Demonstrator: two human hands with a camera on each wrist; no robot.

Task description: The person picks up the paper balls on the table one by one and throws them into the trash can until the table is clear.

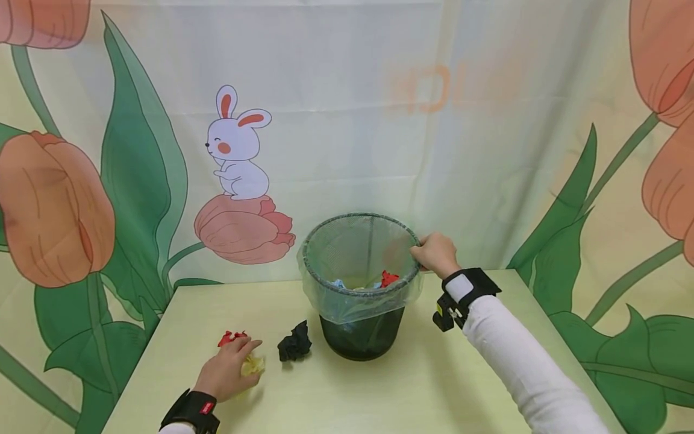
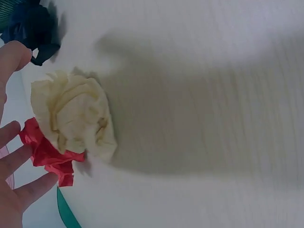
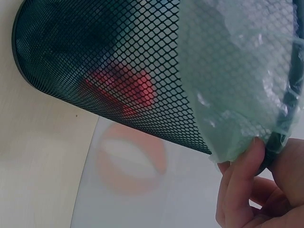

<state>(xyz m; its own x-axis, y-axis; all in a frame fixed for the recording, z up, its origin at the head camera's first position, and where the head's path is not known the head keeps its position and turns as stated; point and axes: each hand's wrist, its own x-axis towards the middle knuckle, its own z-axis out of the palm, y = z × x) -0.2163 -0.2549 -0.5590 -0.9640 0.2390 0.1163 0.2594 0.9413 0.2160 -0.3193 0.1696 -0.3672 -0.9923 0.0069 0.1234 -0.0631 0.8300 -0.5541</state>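
Note:
My left hand (image 1: 226, 369) hovers with spread fingers over a crumpled yellow paper ball (image 2: 76, 114) on the table. A crumpled red paper piece (image 2: 50, 154) lies against the yellow ball, beside the fingertips; whether they touch it I cannot tell. Nearer the bin is a crumpled black paper ball (image 1: 295, 343). My right hand (image 1: 438, 254) grips the rim of a black mesh wastebasket (image 1: 360, 340) at its right side, pinching the liner's edge too. A translucent green liner bag (image 1: 355, 307) folds over that rim. Inside are a red paper ball (image 1: 388, 278) and some blue and yellowish pieces.
The pale wooden table (image 1: 434, 386) carries the bin near its back edge. Directly behind hangs a curtain (image 1: 347, 120) printed with tulips and a rabbit. Each wrist wears a black strap, and a small camera (image 1: 446, 312) sits under the right one.

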